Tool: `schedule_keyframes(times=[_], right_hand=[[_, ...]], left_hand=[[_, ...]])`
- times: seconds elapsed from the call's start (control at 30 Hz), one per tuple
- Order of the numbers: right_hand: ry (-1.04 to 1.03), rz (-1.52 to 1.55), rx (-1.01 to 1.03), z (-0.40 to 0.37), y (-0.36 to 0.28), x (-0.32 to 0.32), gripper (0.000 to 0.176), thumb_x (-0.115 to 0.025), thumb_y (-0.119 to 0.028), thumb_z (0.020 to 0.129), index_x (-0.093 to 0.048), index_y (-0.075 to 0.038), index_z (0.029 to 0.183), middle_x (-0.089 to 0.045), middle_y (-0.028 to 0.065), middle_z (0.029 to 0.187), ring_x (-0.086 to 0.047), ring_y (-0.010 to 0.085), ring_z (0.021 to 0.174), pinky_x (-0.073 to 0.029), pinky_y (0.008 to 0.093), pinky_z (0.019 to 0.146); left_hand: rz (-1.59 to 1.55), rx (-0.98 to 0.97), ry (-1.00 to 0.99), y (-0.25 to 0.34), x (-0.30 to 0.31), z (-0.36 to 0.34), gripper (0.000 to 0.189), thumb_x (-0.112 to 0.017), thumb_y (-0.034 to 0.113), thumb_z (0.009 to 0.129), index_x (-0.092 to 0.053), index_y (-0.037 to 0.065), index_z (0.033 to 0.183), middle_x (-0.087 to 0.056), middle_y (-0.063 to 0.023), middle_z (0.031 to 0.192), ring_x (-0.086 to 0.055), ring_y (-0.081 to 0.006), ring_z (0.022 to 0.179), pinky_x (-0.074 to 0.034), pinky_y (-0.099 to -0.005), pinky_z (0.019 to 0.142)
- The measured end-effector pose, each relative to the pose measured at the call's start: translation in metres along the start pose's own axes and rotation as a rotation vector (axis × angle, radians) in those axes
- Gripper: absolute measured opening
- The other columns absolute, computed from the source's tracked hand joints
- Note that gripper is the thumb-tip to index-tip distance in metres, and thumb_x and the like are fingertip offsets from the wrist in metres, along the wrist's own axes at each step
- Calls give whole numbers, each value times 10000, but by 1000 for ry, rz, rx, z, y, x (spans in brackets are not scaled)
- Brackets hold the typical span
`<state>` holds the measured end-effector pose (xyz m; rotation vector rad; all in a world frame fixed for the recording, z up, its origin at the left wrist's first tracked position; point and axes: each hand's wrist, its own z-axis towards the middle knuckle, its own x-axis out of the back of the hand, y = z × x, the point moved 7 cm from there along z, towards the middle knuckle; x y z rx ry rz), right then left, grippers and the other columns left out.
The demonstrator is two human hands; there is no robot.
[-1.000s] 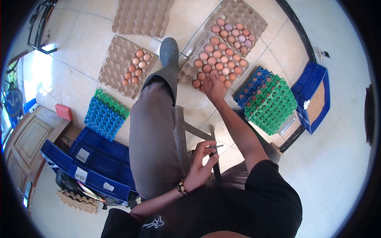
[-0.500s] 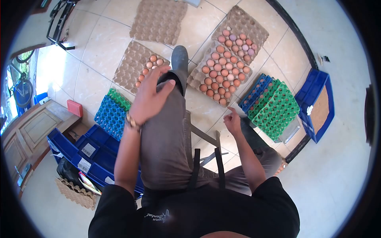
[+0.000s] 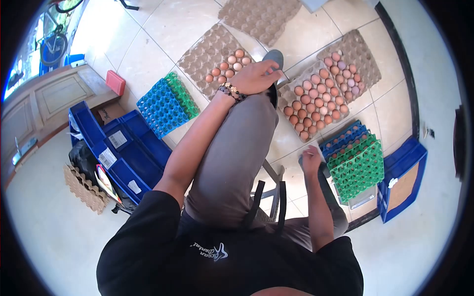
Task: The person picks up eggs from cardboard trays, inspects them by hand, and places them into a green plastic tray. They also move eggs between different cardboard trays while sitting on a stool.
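My left hand (image 3: 254, 78), with beaded bracelets at the wrist, rests over my raised knee, its fingers apart and nothing held. Just left of it lies a grey carton tray (image 3: 200, 54) partly filled with brown eggs (image 3: 231, 59). My right hand (image 3: 311, 159) hangs beside my other leg, close to the stacked green egg tray (image 3: 358, 170); its fingers are partly curled, and whether they hold anything is too small to tell. Above it, a carton tray full of eggs (image 3: 315, 101) lies next to a partly filled carton tray (image 3: 363, 54).
A bare carton tray (image 3: 261, 17) lies at the top. Blue plastic trays (image 3: 163, 108) lean at left near blue crates (image 3: 131, 143). Another blue crate (image 3: 404, 177) stands at right. A red box (image 3: 115, 83) sits by the wooden door (image 3: 54, 98).
The view has turned, so the floor items appear shifted. My left hand has come down onto my knee. My right hand has its fingers more curled than before.
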<state>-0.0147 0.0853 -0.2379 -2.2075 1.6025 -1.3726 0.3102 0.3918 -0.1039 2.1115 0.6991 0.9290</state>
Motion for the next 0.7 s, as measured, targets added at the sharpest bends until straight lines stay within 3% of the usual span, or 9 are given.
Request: schedule_keyframes(times=[0.07, 0.1, 0.13, 0.2, 0.27, 0.33, 0.47, 0.57, 0.7], right_hand=[[178, -335, 235, -3, -36, 34, 336, -655, -89, 783, -616, -20, 1110, -633, 164, 1009, -637, 287, 903, -519, 386, 775], [255, -473, 336, -5, -64, 61, 338, -671, -109, 768, -621, -32, 1093, -621, 161, 1021, -619, 316, 939, -510, 404, 787], [339, -628, 411, -13, -79, 86, 340, -687, -129, 753, -627, -43, 1077, -608, 159, 1033, -601, 345, 975, -502, 423, 799], [333, -743, 391, -12, -65, 117, 369, -721, -207, 731, -637, -95, 1072, -572, 154, 1105, -537, 372, 1076, -443, 467, 921], [372, -918, 294, -15, -51, 144, 422, -732, -305, 738, -638, -136, 1113, -508, 177, 1276, -448, 365, 1239, -361, 505, 1038], [312, -1012, 99, -26, -47, 167, 518, -730, -378, 757, -607, -144, 1203, -384, 204, 1438, -299, 382, 1379, -255, 565, 1109], [311, -830, -169, -38, -38, 179, 847, -748, -417, 763, -324, -171, 1453, -189, 227, 1551, -210, 437, 1420, -302, 609, 1085], [378, -292, -441, -40, -10, 184, 951, -765, -411, 755, -210, -194, 1496, -126, 232, 1566, -212, 433, 1421, -330, 650, 1053], [433, -58, -434, -56, -11, 201, 889, -768, -385, 755, -272, -194, 1467, -160, 205, 1559, -187, 441, 1426, -305, 678, 1060]], left_hand=[[71, 45, 55, 2, 10, -10, 388, -570, 362, 957, -607, 77, 1218, -702, -113, 1014, -661, -199, 999, -499, -327, 885], [99, 6, 103, 9, 20, -22, 423, -580, 386, 922, -618, 54, 1182, -698, -154, 1076, -668, -324, 997, -511, -378, 871], [97, -49, 105, 8, 25, -29, 396, -573, 359, 931, -621, 58, 1183, -695, -150, 1085, -665, -321, 1003, -509, -378, 880], [-4, -130, 147, -28, 28, -41, 341, -543, 292, 957, -625, 77, 1208, -675, -125, 1141, -635, -298, 1062, -481, -365, 941], [-615, 103, 20, -6, 25, -80, 367, -457, 250, 1011, -589, 25, 1268, -622, -98, 1248, -560, -228, 1171, -379, -327, 1055], [-428, -95, 41, 37, 23, -127, 404, -454, 249, 1015, -544, -6, 1315, -578, -121, 1309, -500, -222, 1250, -345, -323, 1081], [-100, -149, 156, 80, 11, -193, 516, -539, 227, 972, -416, -18, 1409, -477, -182, 1414, -434, -267, 1330, -324, -345, 1101], [206, -200, 213, 91, -4, -220, 687, -616, 257, 924, -298, -8, 1472, -398, -216, 1475, -397, -345, 1361, -301, -390, 1121], [466, -250, 271, 111, -19, -239, 748, -643, 294, 904, -277, -7, 1483, -369, -209, 1500, -356, -411, 1373, -285, -430, 1132]])
